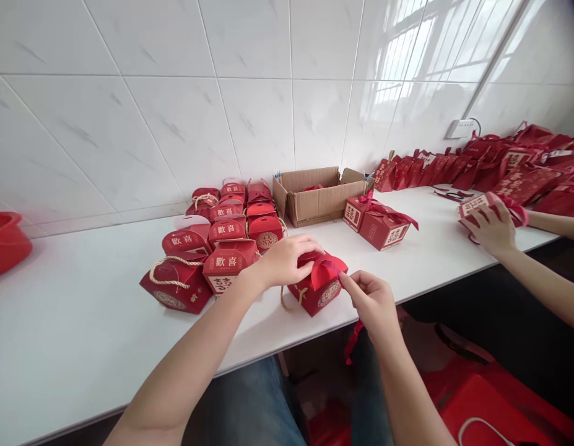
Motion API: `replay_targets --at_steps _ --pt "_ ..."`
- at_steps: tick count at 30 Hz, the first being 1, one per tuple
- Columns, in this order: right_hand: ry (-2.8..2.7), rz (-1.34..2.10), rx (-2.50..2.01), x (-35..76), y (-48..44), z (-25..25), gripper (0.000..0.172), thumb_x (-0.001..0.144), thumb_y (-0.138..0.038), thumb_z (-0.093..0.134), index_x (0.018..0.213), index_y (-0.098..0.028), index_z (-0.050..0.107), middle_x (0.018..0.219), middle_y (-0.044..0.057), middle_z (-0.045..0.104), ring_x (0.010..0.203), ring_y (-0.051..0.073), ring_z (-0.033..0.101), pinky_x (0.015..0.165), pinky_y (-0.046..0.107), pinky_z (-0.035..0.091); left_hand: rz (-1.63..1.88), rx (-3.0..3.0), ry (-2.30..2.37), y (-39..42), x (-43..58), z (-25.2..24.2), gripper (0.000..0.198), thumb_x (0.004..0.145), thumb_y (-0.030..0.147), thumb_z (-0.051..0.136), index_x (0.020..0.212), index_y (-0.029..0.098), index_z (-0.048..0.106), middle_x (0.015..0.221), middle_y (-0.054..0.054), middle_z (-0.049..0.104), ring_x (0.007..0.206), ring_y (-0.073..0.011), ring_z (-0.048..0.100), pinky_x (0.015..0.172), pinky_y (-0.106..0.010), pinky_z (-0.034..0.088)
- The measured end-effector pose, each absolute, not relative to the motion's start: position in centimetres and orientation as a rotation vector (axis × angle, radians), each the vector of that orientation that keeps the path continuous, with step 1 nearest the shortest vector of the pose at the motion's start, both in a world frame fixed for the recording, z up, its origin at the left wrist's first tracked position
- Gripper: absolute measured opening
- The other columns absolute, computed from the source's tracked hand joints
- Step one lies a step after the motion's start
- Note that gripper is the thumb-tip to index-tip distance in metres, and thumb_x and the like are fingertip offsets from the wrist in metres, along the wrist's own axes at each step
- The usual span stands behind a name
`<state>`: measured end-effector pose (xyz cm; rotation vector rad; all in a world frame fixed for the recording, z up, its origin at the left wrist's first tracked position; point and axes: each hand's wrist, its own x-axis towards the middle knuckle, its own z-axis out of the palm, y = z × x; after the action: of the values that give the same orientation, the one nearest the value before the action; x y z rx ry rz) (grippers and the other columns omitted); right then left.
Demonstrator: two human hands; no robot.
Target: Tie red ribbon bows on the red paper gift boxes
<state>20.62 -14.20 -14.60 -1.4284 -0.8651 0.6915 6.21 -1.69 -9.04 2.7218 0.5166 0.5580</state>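
A small red gift box [320,302] with a round gold emblem stands near the table's front edge. My left hand [289,259] reaches over its top from the left, fingers curled on the upper flaps. On the box's right side my right hand [371,297] is closed, thumb and forefinger pinching a red ribbon [332,266] at the top. A tail of that ribbon hangs below the table edge. Beside the box on the left lies a loop of twisted beige cord [283,300]. What the left fingertips press on is partly hidden.
Several red gift boxes [228,263] stand in rows at left. Behind is an open cardboard box [321,204]; right of it are two ribboned boxes [382,228]. A co-worker's hands [493,229] hold another box at right. More red boxes [514,167] line the wall.
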Motion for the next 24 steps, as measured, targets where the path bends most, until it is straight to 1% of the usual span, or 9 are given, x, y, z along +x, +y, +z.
replay_targets --at_steps 4,7,10,13,17,20,24 --pt "-0.897 0.681 -1.460 20.6 -14.2 -14.3 0.040 0.072 -0.049 0.063 0.055 -0.017 0.048 0.044 -0.006 0.033 0.045 0.007 0.025 0.045 0.022 0.019 0.444 2.822 0.555 -1.0 7.1 -8.4 0.022 0.082 0.022 0.051 0.097 0.023 0.068 0.099 -0.003 0.065 0.089 -0.0181 0.060 0.079 -0.030 0.047" --pt "-0.940 0.663 -1.508 21.0 -14.1 -14.1 0.039 0.071 -0.047 0.064 0.054 -0.017 0.047 0.045 -0.007 0.028 0.047 0.007 0.023 0.046 0.022 0.019 0.449 2.843 0.568 -0.7 7.5 -8.8 0.023 0.082 0.022 0.051 0.095 0.024 0.069 0.094 -0.003 0.063 0.083 -0.0169 0.059 0.075 -0.029 0.046" --pt "-0.999 0.668 -1.551 21.4 -14.0 -14.0 0.041 0.071 -0.047 0.064 0.052 -0.017 0.045 0.046 -0.007 0.026 0.048 0.007 0.022 0.047 0.022 0.019 0.488 2.817 0.575 -0.6 7.7 -9.2 0.021 0.081 0.022 0.051 0.089 0.022 0.071 0.094 -0.003 0.060 0.081 -0.0161 0.058 0.074 -0.029 0.046" --pt "-1.024 0.685 -1.551 21.7 -14.1 -13.9 0.041 0.072 -0.048 0.062 0.052 -0.017 0.045 0.046 -0.006 0.027 0.048 0.007 0.022 0.047 0.023 0.018 0.500 2.737 0.556 -0.5 7.5 -9.4 0.020 0.083 0.025 0.051 0.087 0.021 0.070 0.097 -0.004 0.058 0.083 -0.0163 0.058 0.078 -0.030 0.046" --pt "-1.009 0.709 -1.514 21.8 -14.3 -13.9 0.042 0.072 -0.049 0.062 0.051 -0.017 0.043 0.047 -0.006 0.027 0.048 0.007 0.022 0.046 0.023 0.018 0.409 2.618 0.530 -0.3 7.4 -9.1 0.030 0.090 0.032 0.042 0.101 0.024 0.068 0.107 -0.006 0.053 0.096 -0.0178 0.056 0.087 -0.031 0.044" --pt "-0.991 0.714 -1.499 21.8 -14.5 -14.0 0.044 0.071 -0.050 0.062 0.051 -0.018 0.040 0.047 -0.006 0.027 0.048 0.007 0.021 0.046 0.022 0.018 0.267 2.552 0.496 -0.1 7.4 -8.7 0.033 0.092 0.033 0.037 0.108 0.026 0.065 0.115 -0.006 0.051 0.108 -0.0191 0.051 0.096 -0.033 0.040" --pt "-0.978 0.703 -1.496 21.7 -14.5 -14.1 0.043 0.070 -0.050 0.061 0.051 -0.018 0.041 0.046 -0.006 0.026 0.048 0.007 0.021 0.045 0.022 0.019 0.127 2.515 0.519 -0.2 7.5 -8.1 0.030 0.091 0.030 0.039 0.107 0.024 0.063 0.120 -0.007 0.048 0.117 -0.0200 0.045 0.104 -0.036 0.033"
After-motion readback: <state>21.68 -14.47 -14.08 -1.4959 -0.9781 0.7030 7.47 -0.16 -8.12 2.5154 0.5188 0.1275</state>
